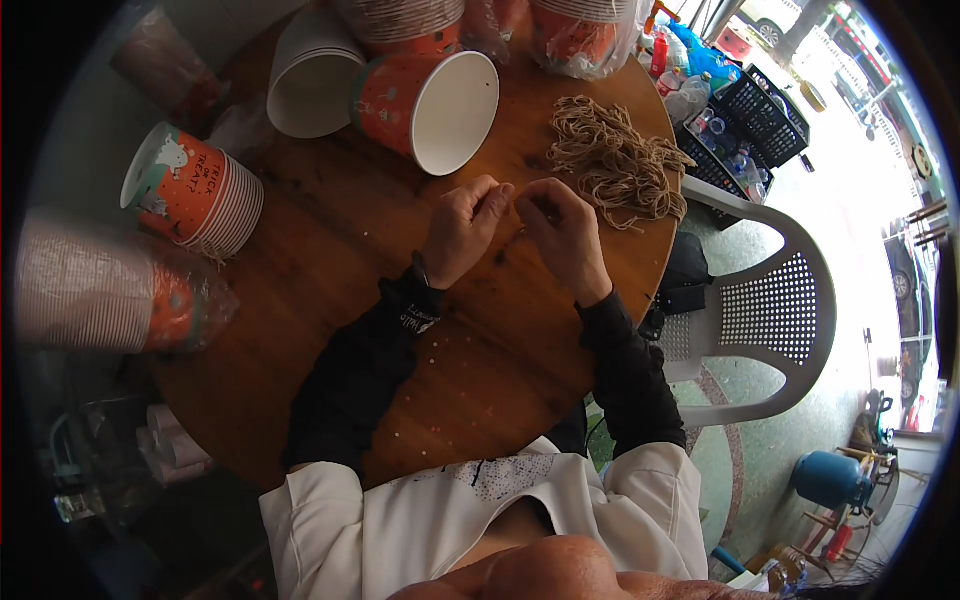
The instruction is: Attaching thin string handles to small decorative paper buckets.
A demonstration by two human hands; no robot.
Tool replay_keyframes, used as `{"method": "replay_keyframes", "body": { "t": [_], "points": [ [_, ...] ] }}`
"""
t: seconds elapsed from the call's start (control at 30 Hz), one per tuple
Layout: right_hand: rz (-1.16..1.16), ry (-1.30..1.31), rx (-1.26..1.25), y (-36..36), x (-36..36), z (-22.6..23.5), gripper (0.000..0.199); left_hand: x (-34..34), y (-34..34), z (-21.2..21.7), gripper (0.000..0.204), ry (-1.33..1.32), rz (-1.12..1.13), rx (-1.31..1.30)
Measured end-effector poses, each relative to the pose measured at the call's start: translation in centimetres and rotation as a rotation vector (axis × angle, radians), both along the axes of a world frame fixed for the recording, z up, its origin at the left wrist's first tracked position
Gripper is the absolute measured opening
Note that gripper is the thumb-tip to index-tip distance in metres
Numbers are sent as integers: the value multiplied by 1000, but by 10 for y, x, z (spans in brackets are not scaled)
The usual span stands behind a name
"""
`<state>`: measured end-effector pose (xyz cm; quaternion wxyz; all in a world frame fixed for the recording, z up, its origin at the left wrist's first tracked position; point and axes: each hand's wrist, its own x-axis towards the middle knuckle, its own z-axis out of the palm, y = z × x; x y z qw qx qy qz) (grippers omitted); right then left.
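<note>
My left hand [461, 235] and my right hand [568, 238] are close together above the round wooden table [480, 340]. On each, the fingers are closed in a pinch, and whatever is between them is too small to make out. Just beyond them an orange paper bucket [388, 112] lies tilted, its white open mouth facing me. Plain white nested paper buckets [309, 92] lean behind it to the left. A loose heap of tan twine [618, 165] lies to the right of my right hand. At the left, a stack of orange-and-green printed paper buckets [192, 190] rests on its side.
Plastic-wrapped bucket stacks stand along the far edge, one [585, 40] at the right, and another wrapped stack [90, 285] lies at the left. A grey plastic chair [770, 310] is right of the table. Beyond are black crates [745, 135] with bottles and a blue gas cylinder [832, 480].
</note>
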<state>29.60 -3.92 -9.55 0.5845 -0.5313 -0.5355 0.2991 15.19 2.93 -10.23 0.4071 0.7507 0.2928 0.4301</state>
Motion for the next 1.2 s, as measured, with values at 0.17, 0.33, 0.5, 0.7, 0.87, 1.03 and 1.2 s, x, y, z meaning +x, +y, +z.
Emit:
{"method": "replay_keyframes", "body": {
  "t": [0.17, 0.33, 0.5, 0.7, 0.87, 1.03, 1.2],
  "points": [
    [-43, -28, -17, 2, 4, 3, 10, 2, 0, -1, 18, -12, 28, 147],
    [-12, -76, -39, 9, 10, 0, 11, 3, 0, 1, 9, 25, 45, 158],
    [-62, -176, -2, 18, 11, -10, 14, -3, 16, -9, 27, 203, 66, 473],
    [-106, 126, -85, 20, 25, -12, 12, -38, 41, -32, 74, 822, 375, 590],
    [66, 392, 16, 22, 11, -15, 13, -93, 30, -13, 38, 745, 356, 755],
    [217, 502, -57, 12, -29, -8, 13, -150, 6, -13, 27, 616, 217, 451],
    [392, 738, -121, 1, -83, -4, 10, -196, 0, -36, 25, 836, 348, 156]
  ]
}}
